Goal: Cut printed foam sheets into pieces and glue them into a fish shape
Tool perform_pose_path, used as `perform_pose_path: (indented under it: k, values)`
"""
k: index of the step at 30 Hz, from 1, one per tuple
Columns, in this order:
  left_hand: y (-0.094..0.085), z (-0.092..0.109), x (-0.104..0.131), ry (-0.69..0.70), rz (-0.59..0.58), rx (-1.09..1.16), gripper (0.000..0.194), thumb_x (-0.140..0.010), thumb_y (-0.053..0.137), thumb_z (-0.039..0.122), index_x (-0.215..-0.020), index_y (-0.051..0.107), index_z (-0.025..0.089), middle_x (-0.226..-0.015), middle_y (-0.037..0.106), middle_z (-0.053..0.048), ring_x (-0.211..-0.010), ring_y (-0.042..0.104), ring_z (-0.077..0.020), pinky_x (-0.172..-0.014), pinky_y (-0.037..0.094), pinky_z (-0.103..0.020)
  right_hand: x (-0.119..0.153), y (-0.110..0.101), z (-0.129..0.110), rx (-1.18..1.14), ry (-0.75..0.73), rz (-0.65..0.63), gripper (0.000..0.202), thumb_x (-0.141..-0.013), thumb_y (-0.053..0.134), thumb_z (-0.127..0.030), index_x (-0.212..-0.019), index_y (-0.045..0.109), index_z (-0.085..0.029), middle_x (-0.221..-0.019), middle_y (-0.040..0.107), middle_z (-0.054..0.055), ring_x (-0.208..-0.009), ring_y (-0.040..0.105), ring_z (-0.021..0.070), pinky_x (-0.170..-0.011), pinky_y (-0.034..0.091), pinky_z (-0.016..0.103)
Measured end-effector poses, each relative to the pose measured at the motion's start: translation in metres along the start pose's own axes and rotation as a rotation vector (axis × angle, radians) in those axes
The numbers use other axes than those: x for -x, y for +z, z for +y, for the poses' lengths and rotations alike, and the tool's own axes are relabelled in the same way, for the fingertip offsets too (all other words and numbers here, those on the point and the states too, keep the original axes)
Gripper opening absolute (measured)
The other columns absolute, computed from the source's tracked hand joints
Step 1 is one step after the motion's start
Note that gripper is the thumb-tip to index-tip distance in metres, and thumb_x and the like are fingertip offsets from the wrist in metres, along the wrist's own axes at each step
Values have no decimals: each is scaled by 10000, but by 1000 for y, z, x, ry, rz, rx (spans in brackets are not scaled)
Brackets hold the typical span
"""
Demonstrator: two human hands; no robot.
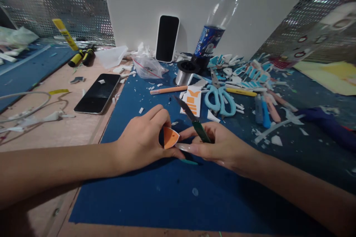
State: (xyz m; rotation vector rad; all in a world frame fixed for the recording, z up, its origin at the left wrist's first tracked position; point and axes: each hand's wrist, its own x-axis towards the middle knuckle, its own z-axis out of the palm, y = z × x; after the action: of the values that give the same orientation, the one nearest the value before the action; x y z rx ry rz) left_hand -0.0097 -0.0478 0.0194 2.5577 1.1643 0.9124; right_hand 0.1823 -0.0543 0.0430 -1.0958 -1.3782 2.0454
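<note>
My left hand [144,135] is closed, pinching a small orange piece with a white edge [170,138], curved to a point on its right side. A small dark spot marks its face. In my right hand [222,148] is a knife with a dark green handle [200,129], its dark blade tilted up and to the left, away from the piece. The thumb and a finger of that hand reach to the pointed end of the piece. Just beyond lies a white card with orange cut shapes [192,100]. Light blue scissors [219,98] rest to its right.
Behind stand a spool [184,74], an upright phone [167,39] and a leaning cola bottle [210,39]. Foam scraps [253,72] pile at the back right of the blue mat [133,196]. Another phone [98,93] lies left, and a glue gun [325,122] lies right.
</note>
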Motion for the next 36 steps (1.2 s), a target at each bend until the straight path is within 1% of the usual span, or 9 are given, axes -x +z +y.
perform_pose_path:
  k: [4,8,12,16,18,20,26,31,36]
  values:
    - [-2,1,0,15,-31,30,559,-576,809,550,-797,493,145,-740,479,31,-543,450,-86,-434,360,-205,2,-3,-2,21,66,49,268,-702,741,-317,-888,712,-126,-402,347,-118,-342,232,9,-350,147,206]
    - [-2,1,3,33,-61,83,499,-708,735,488,-974,541,114,-860,522,-22,-642,517,-121,-500,420,-242,3,-8,-2,7,72,63,298,-693,754,-364,-863,706,-124,-379,342,-115,-326,229,10,-343,105,213]
    - [-2,0,6,36,-66,127,471,-798,642,421,-1151,526,131,-970,526,-52,-682,545,-136,-539,469,-273,2,-12,-4,-17,90,95,294,-664,773,-351,-823,670,-126,-366,348,-122,-315,230,11,-343,109,214]
    - [-4,-2,6,106,-103,107,425,-886,568,345,-1252,494,142,-1096,523,-102,-924,591,-198,-712,537,-320,3,-14,-7,16,126,78,320,-666,770,-351,-853,657,-118,-379,354,-125,-325,241,13,-352,128,213]
    - [-4,-3,5,149,-107,82,402,-907,549,299,-1270,484,138,-1136,526,-117,-1003,581,-206,-763,544,-320,4,-15,-8,43,147,87,327,-678,765,-360,-866,650,-118,-386,352,-125,-331,242,13,-358,135,212]
    - [-4,-3,5,173,-83,56,400,-914,544,284,-1275,483,120,-1127,534,-125,-1000,584,-202,-759,550,-310,5,-16,-8,56,159,102,326,-693,754,-364,-880,645,-119,-393,351,-124,-337,236,13,-365,138,212]
    - [-3,-2,5,132,-68,26,455,-868,586,425,-1144,575,63,-997,545,-120,-870,602,-211,-677,561,-326,6,-21,-3,63,112,47,319,-749,713,-373,-941,671,-122,-413,327,-120,-360,219,15,-368,139,210]
    - [-3,-3,5,178,-12,-44,544,-874,570,438,-1248,509,49,-1037,526,-138,-854,566,-195,-687,540,-313,3,-21,-2,63,111,50,309,-762,703,-376,-929,664,-120,-381,341,-119,-325,222,15,-355,129,216]
    - [-3,-4,4,216,-6,-66,379,-865,613,373,-1148,571,125,-938,570,-85,-829,539,-185,-717,502,-311,4,-17,-4,70,120,84,278,-763,692,-359,-902,659,-120,-364,329,-124,-314,211,17,-356,123,221]
